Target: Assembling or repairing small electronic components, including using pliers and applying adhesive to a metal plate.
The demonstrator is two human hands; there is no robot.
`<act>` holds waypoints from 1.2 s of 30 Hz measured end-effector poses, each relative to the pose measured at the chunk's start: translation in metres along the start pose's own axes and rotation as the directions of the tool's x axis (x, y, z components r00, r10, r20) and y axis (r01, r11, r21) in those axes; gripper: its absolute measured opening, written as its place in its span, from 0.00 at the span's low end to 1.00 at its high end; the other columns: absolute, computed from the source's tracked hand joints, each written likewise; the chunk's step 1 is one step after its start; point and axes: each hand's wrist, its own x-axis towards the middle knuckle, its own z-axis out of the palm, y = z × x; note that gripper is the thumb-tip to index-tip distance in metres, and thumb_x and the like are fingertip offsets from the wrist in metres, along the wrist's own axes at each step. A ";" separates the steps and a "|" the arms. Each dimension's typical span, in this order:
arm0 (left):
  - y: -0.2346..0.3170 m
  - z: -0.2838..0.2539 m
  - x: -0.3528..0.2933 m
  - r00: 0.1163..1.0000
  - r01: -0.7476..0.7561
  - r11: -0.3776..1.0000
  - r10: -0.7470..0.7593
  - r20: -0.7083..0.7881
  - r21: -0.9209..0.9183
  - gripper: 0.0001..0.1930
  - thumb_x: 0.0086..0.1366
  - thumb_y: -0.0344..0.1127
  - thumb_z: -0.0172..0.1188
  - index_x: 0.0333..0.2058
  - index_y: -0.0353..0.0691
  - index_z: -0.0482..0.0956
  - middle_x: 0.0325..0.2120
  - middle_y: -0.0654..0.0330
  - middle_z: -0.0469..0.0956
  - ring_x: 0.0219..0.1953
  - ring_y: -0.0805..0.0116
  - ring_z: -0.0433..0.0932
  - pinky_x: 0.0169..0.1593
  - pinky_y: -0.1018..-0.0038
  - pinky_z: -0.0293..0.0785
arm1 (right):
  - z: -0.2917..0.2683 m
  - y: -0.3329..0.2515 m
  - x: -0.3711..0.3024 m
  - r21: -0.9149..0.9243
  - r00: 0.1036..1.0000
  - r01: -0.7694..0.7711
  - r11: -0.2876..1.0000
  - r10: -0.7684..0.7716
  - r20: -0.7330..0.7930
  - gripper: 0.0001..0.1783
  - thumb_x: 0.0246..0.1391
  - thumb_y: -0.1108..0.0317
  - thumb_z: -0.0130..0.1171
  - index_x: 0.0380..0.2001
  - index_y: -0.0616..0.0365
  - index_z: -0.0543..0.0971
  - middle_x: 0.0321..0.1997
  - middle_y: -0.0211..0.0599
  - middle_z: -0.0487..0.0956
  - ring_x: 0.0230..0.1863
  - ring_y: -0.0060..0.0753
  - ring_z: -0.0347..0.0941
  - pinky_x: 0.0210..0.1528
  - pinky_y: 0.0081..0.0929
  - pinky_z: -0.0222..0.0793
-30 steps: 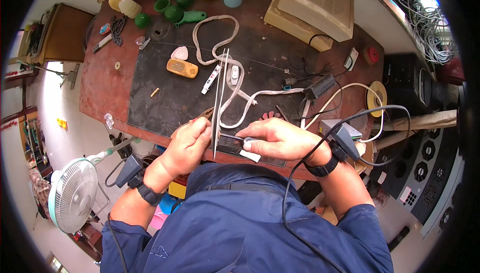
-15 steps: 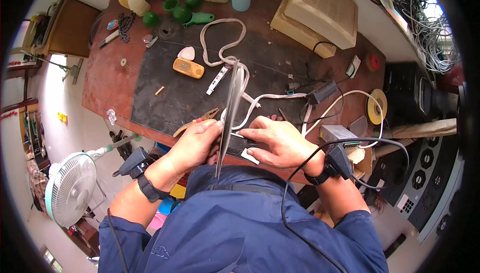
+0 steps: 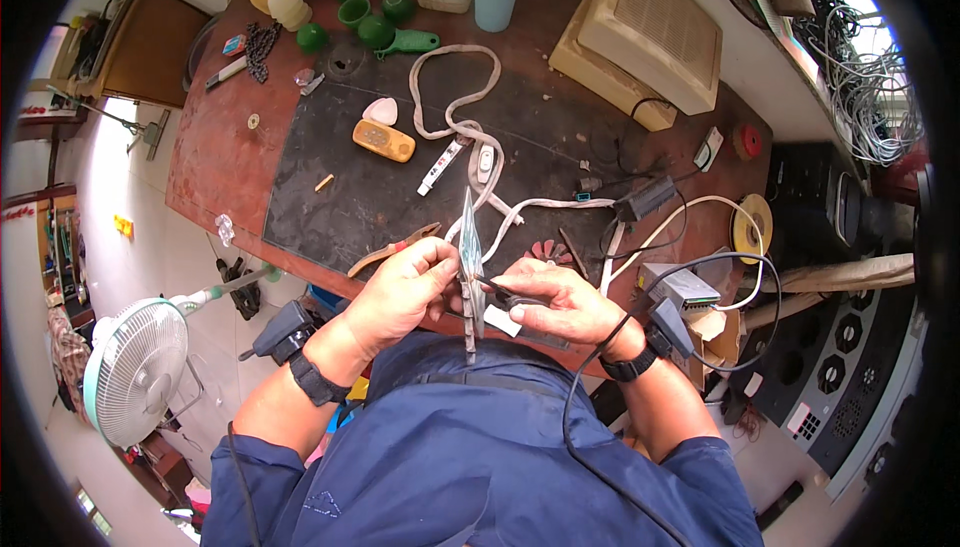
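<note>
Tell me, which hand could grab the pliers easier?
Probably the left hand: the pliers lie close beside it. The right hand is farther away, holding a dark tool, though the left seems to hold a thin flat piece.

Sheet has turned: at 1.0 s back it stood nearly edge-on as long thin lines, at 0.5 s it was a blurred grey band; now foreshortened, tapering at its far end, with a bluish sheen. Left hand has shifted rightward in view along with it. Right hand, fingers spread at 0.5 s, is now closed round the dark tool. Pliers, largely covered at 1.0 s, now more exposed. Switch, hidden at 0.5 s, visible again; red wheel likewise less covered.
</note>
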 end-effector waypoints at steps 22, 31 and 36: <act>-0.032 -0.012 0.013 0.981 -0.132 0.985 0.114 -0.156 -0.115 0.06 0.69 0.30 0.57 0.43 0.37 0.76 0.37 0.63 0.80 0.34 0.77 0.77 0.34 0.82 0.73 | 0.007 0.008 0.017 -0.176 0.986 -0.066 0.982 0.038 -0.160 0.21 0.54 0.65 0.64 0.52 0.57 0.80 0.41 0.39 0.75 0.45 0.36 0.74 0.46 0.30 0.70; -0.034 -0.040 0.019 0.964 -0.167 0.960 0.112 -0.240 -0.224 0.06 0.70 0.31 0.55 0.42 0.38 0.76 0.34 0.64 0.79 0.32 0.78 0.75 0.32 0.81 0.72 | 0.002 0.015 0.028 -0.662 0.941 -0.175 0.729 -0.073 -0.329 0.19 0.43 0.65 0.66 0.41 0.57 0.82 0.41 0.44 0.75 0.42 0.48 0.75 0.44 0.38 0.74; -0.038 -0.044 0.016 0.970 -0.145 0.963 0.092 -0.226 -0.229 0.06 0.70 0.31 0.55 0.42 0.38 0.77 0.34 0.65 0.79 0.33 0.78 0.75 0.33 0.81 0.72 | 0.015 0.035 0.028 -0.784 0.936 -0.331 0.525 0.081 -0.341 0.15 0.42 0.65 0.68 0.36 0.55 0.83 0.40 0.45 0.75 0.43 0.49 0.75 0.44 0.42 0.73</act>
